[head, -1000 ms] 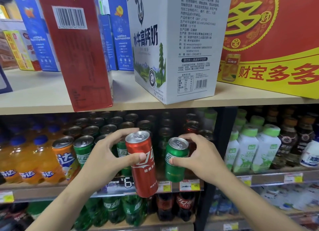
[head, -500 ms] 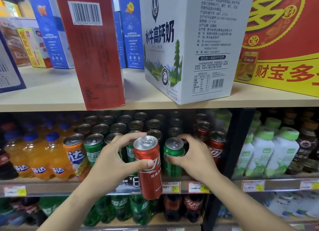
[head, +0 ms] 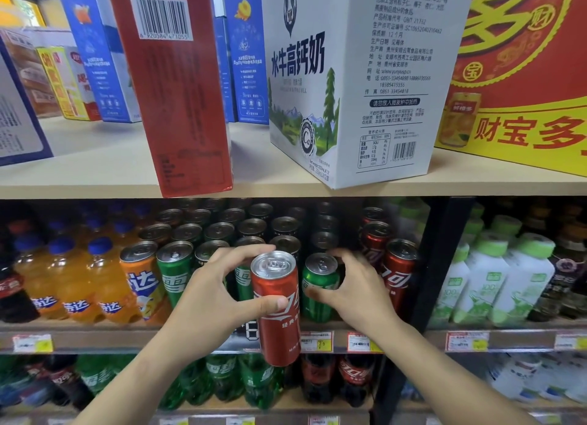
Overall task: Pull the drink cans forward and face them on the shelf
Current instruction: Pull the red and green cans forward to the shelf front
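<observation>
Head view, a person facing drink cans on a shop shelf. The left hand (head: 212, 301) was clamped by thumb and fingers round a red can (head: 279, 310), held clear of the shelf (head: 95, 332) in front of its edge, base unsupported. The right hand (head: 355, 293) was curled about a green can (head: 319, 288) standing at the shelf front, thumb on the can's face, fingers reaching behind it. Just beside that hand stood red front cans (head: 397, 272); to the left, a green can row (head: 176, 272) and an orange can (head: 143, 275); further cans (head: 254, 227) filled the depth behind. Judged risks: a one-handed grip on a smooth can could slip and drop it; dragging the green can forward might push it past the edge or knock its close neighbours; its label could end up turned away.
</observation>
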Action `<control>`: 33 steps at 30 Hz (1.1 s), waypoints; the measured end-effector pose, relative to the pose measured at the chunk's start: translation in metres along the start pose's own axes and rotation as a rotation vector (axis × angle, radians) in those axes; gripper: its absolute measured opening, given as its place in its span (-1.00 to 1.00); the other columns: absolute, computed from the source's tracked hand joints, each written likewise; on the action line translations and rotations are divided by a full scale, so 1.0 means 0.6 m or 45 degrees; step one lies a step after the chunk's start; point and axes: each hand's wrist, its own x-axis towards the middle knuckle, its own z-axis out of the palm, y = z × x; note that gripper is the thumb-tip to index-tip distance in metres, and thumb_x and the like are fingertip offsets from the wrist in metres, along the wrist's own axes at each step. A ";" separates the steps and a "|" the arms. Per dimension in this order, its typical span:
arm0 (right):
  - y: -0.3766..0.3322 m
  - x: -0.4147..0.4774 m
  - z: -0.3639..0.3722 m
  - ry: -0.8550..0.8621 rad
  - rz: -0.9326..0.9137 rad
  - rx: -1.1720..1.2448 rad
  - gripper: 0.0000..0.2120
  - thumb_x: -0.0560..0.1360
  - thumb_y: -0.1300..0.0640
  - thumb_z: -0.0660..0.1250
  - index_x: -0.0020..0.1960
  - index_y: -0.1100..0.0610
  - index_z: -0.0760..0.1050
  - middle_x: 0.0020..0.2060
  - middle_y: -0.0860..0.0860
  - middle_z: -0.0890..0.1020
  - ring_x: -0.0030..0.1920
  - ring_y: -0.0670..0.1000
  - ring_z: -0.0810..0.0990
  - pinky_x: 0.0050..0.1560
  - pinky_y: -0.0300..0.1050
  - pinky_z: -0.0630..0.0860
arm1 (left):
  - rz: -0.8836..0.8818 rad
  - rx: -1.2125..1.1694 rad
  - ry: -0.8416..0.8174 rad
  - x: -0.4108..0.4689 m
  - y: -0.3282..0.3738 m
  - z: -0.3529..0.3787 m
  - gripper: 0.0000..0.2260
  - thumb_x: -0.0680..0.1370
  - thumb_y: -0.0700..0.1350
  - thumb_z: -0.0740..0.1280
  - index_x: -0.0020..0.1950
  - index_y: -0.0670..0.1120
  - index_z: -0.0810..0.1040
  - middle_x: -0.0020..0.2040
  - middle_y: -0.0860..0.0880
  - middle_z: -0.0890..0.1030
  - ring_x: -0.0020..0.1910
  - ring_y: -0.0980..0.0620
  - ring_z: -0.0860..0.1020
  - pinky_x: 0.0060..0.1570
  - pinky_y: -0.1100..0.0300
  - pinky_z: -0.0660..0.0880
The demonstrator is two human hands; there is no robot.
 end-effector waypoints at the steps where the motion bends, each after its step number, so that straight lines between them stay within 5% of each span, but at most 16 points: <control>1: 0.001 -0.001 0.001 -0.001 -0.005 -0.015 -0.28 0.21 -0.31 0.54 0.29 -0.10 0.47 0.17 -0.02 0.59 0.16 0.06 0.59 0.01 -0.06 0.50 | 0.001 0.005 -0.002 -0.001 0.001 0.001 -0.35 0.20 0.36 0.55 0.28 0.38 0.54 0.21 0.43 0.51 0.26 0.40 0.46 0.09 0.46 0.33; 9: 0.005 -0.008 -0.002 -0.039 -0.045 -0.092 -0.26 0.35 -0.37 0.43 0.43 -0.12 0.34 0.32 -0.04 0.51 0.24 0.08 0.58 0.12 0.01 0.53 | 0.008 0.013 0.002 0.001 0.004 0.012 -0.36 0.21 0.34 0.56 0.28 0.40 0.54 0.22 0.37 0.53 0.28 0.34 0.47 0.19 0.30 0.36; 16: -0.001 -0.044 -0.060 0.104 -0.169 -0.020 -0.53 0.52 -0.28 0.24 0.38 -0.16 0.32 0.22 -0.19 0.47 -0.19 -0.19 0.59 -0.08 -0.04 0.59 | 0.047 -0.030 0.002 0.018 0.021 0.028 -0.39 0.20 0.31 0.57 0.24 0.38 0.57 0.27 0.19 0.57 0.24 0.37 0.49 0.16 0.31 0.37; 22: -0.001 -0.068 -0.108 0.172 -0.181 0.070 -0.50 0.48 -0.31 0.24 0.37 -0.19 0.37 0.27 -0.26 0.52 0.12 -0.27 0.48 0.11 -0.10 0.53 | 0.105 -0.054 -0.033 0.039 0.041 0.057 -0.40 0.20 0.29 0.57 0.23 0.36 0.58 0.25 0.17 0.58 0.24 0.33 0.50 0.18 0.30 0.36; 29: 0.020 -0.105 -0.160 0.181 -0.066 0.143 -0.53 0.45 -0.36 0.26 0.34 -0.35 0.33 0.12 -0.42 0.50 0.11 -0.36 0.49 0.04 -0.30 0.47 | 0.168 -0.039 -0.093 0.080 0.055 0.103 -0.40 0.23 0.28 0.58 0.26 0.30 0.59 0.22 0.17 0.60 0.21 0.36 0.52 0.10 0.51 0.36; 33: 0.040 -0.128 -0.184 0.220 0.029 0.184 -0.60 0.45 -0.37 0.28 0.26 -0.38 0.36 0.10 -0.40 0.53 0.13 -0.37 0.49 0.01 -0.35 0.43 | 0.193 -0.001 -0.131 0.112 0.062 0.136 -0.41 0.26 0.27 0.58 0.25 0.20 0.61 0.15 0.23 0.67 0.18 0.31 0.57 0.17 0.31 0.44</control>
